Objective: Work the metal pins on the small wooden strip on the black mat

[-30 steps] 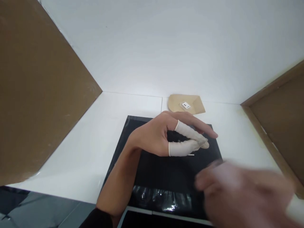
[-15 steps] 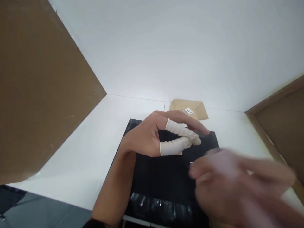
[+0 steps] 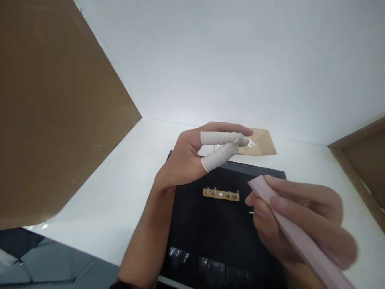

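My left hand (image 3: 204,150) is raised above the far part of a black mat (image 3: 210,228). Its thumb and index finger wear white finger cots and are pinched at the tips; whatever lies between them is hidden. My right hand (image 3: 303,216) is closed around a long, flat pale-pink strip (image 3: 296,237), whose slanted end points up and left. Between the hands, a narrow yellow strip (image 3: 221,194) lies on the mat, bearing several small clear pieces and a white dot. A thin white sliver (image 3: 251,212) shows beside my right fingers.
A tan paper envelope (image 3: 263,142) with a white label lies behind my left fingertips, near the white back wall (image 3: 210,60). Brown panels stand at the left (image 3: 60,112) and right (image 3: 361,156). The white tabletop (image 3: 117,192) surrounds the mat.
My left hand has moved up and away, uncovering the yellow strip. My right hand, blurred earlier, is now steady, and the pink strip in it shows clearly. The view has shifted slightly.
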The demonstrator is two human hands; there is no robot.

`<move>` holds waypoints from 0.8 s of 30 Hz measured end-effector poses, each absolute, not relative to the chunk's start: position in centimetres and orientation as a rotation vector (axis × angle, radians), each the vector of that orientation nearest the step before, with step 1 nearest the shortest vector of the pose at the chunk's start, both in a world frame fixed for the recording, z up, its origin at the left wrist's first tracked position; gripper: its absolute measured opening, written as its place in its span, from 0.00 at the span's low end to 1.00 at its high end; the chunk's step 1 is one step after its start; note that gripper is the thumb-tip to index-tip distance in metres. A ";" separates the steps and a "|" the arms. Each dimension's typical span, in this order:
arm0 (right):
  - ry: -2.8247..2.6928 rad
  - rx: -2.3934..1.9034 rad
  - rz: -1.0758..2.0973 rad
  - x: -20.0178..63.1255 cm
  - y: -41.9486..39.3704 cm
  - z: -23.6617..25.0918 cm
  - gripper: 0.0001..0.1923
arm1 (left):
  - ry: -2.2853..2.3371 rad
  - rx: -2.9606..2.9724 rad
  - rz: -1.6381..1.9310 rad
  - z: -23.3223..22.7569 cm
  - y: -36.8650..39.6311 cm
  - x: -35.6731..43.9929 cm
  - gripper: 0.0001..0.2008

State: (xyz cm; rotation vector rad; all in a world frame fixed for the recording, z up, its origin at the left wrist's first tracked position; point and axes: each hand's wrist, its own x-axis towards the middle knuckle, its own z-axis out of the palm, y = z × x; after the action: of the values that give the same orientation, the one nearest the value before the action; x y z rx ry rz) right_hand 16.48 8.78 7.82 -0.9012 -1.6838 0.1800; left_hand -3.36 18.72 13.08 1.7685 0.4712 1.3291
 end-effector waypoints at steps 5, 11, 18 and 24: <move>-1.877 -1.056 -0.219 20.3 9.0 3.9 0.20 | 0.540 1.908 1.181 10.2 19.2 -2.1 0.09; -2.062 -1.003 -0.264 23.8 9.1 -0.6 0.10 | 0.766 2.239 0.862 4.5 15.3 -4.3 0.09; -1.932 -1.110 -0.102 24.9 7.8 -2.8 0.13 | 1.192 2.250 0.853 -0.6 10.5 -8.7 0.09; -1.849 -1.193 0.014 24.8 7.5 -3.0 0.09 | 1.445 2.327 0.706 -2.8 10.2 -11.1 0.10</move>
State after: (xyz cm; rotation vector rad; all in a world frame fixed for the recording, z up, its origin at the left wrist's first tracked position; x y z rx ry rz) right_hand 24.78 7.47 -2.99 -1.1932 -1.8489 0.0144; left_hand -11.09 10.16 -2.76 2.3273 1.4453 0.7055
